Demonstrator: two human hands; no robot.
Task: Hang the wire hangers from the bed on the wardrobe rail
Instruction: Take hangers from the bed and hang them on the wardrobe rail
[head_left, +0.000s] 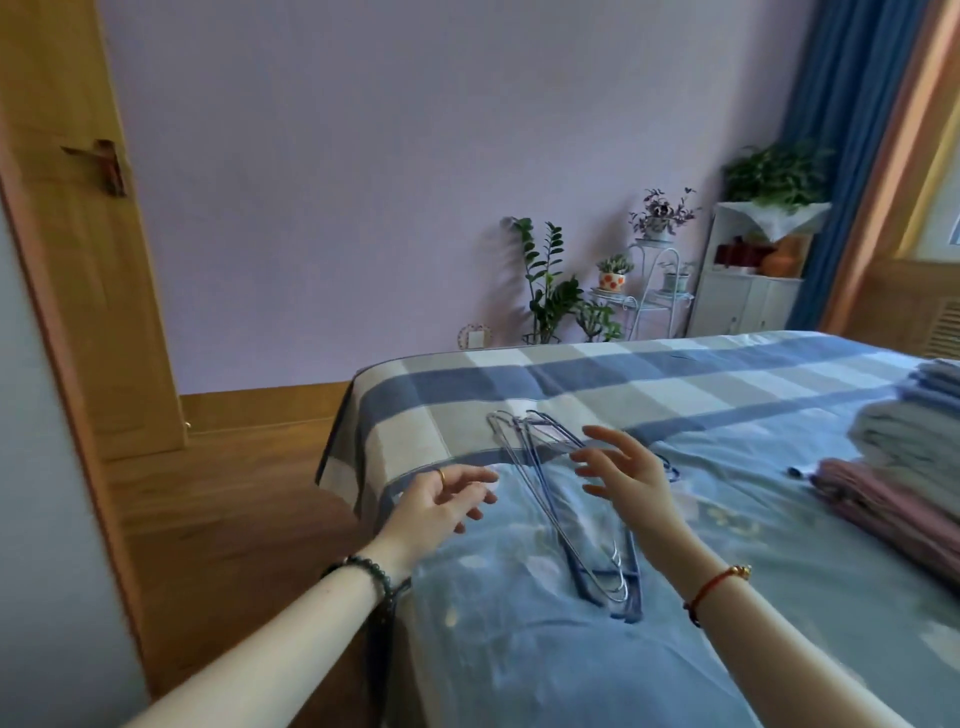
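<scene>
Hangers lay in a loose stack on the bed, between both hands. Left hand at 9 o'clock of them, right hand at 2 o'clock; both spread, holding nothing. Risk: tangled wires could snag, dragging neighbours off the near edge. Rail not in view.

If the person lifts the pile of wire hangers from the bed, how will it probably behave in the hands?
The wire hangers look thin, so the pile is probably light and a little springy. Several lie overlapped and crossed, so they may tangle or lift together. Their smooth coated wire might slide between the fingers of the open left hand and right hand, neither touching yet.
</scene>
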